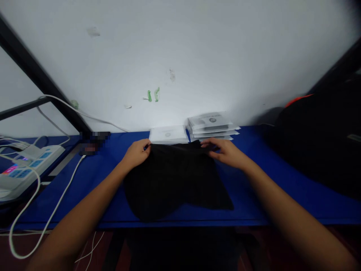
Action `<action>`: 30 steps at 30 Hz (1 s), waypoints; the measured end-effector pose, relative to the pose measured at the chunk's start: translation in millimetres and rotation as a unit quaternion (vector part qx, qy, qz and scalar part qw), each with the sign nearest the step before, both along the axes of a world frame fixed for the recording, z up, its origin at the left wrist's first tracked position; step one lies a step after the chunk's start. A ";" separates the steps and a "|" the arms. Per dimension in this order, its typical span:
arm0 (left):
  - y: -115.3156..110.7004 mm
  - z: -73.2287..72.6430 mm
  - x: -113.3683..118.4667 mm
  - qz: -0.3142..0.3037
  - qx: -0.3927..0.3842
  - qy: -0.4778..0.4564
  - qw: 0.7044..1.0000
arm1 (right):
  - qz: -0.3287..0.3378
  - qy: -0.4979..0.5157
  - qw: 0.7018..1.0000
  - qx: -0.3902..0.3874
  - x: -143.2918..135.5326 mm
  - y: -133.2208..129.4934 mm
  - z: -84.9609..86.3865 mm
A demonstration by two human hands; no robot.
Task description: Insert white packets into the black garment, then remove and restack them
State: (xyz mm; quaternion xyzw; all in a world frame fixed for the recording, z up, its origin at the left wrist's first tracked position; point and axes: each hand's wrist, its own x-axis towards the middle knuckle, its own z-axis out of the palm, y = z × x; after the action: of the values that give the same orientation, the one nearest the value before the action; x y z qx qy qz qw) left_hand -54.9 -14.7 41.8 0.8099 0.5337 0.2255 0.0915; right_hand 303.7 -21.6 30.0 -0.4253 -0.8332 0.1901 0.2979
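A black cloth [177, 180] lies spread on the blue table [107, 188], its lower part near the front edge. My left hand [138, 152] pinches the cloth's upper left corner between thumb and fingers. At the upper right corner, my right hand [222, 150] has its fingers bent around the cloth's edge, thumb below and fingertips above. Just behind the cloth sit a flat white packet [168, 134] and, to its right, a stack of white packets [211, 124].
A white power strip [31, 165] with several plugs and cables stands at the left. One white cable [60, 199] loops over the table's left part. A large black bag-like object [318, 139] fills the right side. A pale wall [180, 56] rises behind.
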 end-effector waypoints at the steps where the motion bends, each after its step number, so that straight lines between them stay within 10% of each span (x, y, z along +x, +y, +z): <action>1: 0.2 -0.1 0.4 0.045 -0.001 0.015 0.999 | -0.039 0.015 0.999 0.017 -3.2 1.8 -1.7; 9: 5.5 -2.1 -0.9 0.158 0.021 0.073 0.984 | -0.160 0.001 0.987 -0.004 -17.2 10.5 -20.7; 18: 7.5 22.5 -33.1 -0.120 -0.079 0.049 0.988 | -0.003 -0.027 1.000 0.007 -22.3 1.6 -17.1; 23: 17.8 19.1 -51.9 -0.081 -0.124 0.073 0.986 | 0.008 -0.061 0.998 -0.010 -17.7 5.1 -21.7; 30: 18.9 0.8 -32.5 0.051 0.058 0.106 0.991 | 0.026 -0.084 0.996 0.006 -15.2 5.0 -19.6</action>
State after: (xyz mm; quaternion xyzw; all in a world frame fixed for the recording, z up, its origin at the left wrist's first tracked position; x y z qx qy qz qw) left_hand -87.5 4.2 42.6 0.8047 0.5673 0.1731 -0.0250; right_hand 288.5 -16.6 10.3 -0.4157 -0.8674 0.1564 0.2247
